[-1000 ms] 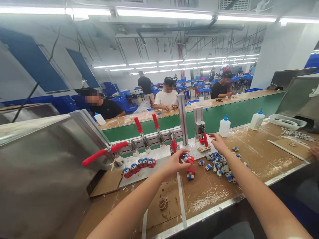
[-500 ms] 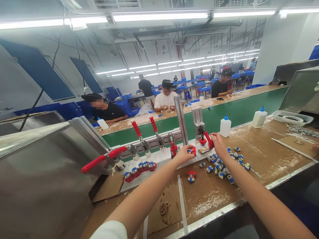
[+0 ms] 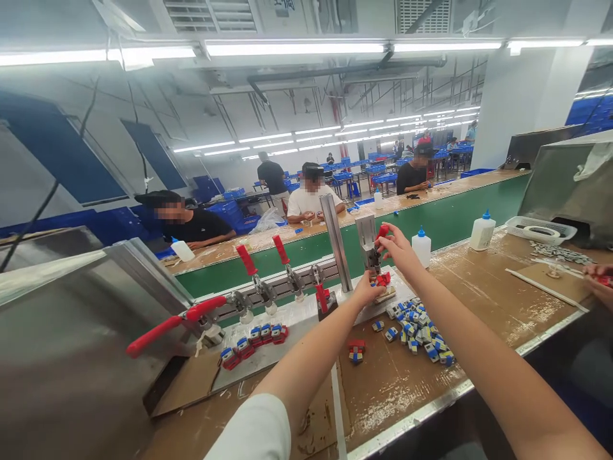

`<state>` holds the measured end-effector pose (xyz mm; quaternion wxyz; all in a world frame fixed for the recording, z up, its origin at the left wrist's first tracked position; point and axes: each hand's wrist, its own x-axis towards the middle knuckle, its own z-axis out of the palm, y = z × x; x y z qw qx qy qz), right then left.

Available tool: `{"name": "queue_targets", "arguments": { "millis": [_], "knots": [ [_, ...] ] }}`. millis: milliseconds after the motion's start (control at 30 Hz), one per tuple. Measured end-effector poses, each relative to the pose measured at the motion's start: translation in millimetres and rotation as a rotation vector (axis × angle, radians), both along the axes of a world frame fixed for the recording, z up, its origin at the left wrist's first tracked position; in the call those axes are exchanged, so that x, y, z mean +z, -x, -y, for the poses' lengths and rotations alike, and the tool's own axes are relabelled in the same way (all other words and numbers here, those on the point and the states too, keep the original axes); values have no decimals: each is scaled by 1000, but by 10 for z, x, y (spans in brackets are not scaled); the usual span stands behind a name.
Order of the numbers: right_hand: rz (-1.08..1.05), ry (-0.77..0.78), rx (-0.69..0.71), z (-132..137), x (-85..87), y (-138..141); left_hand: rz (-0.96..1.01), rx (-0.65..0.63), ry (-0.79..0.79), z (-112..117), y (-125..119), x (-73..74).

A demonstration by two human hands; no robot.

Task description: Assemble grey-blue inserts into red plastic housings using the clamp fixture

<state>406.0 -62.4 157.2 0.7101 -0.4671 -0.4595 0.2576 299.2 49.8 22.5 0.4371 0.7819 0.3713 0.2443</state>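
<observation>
My right hand (image 3: 398, 246) is closed around the red handle (image 3: 382, 230) of a toggle clamp, which stands raised. The clamp sits on an upright metal bracket (image 3: 366, 231). My left hand (image 3: 368, 291) is at the clamp's base, its fingers pinched at a small red and blue plastic part (image 3: 383, 280); the fingertips are partly hidden. To the right of my left forearm lies a heap of small white and blue parts (image 3: 416, 326). A red and blue part (image 3: 355, 351) rests nearer me on the bench.
Several toggle clamps with red handles (image 3: 246, 260) line a metal rail at left, with a row of red and blue parts (image 3: 255, 343) before them. White bottles (image 3: 421, 248) and a white basket (image 3: 541, 230) stand at right. A co-worker's hand (image 3: 597, 281) shows at the right edge.
The clamp's red handle has swung up with my right hand. My left hand has brought its red and blue part in under the clamp. The view has shifted somewhat.
</observation>
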Motion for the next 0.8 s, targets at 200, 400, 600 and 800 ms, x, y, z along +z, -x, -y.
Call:
{"name": "queue_targets", "arguments": {
  "millis": [200, 400, 600, 800],
  "knots": [
    [51, 62, -46, -73, 149, 19, 10, 15, -57, -68, -103, -4],
    [216, 61, -96, 114, -19, 4, 67, 117, -101, -13, -173, -85],
    [271, 141, -79, 341, -402, 21, 74, 169, -96, 80, -253, -114],
    [340, 283, 31, 392, -845, -61, 41, 221, -94, 95, -283, -123]
  ]
}}
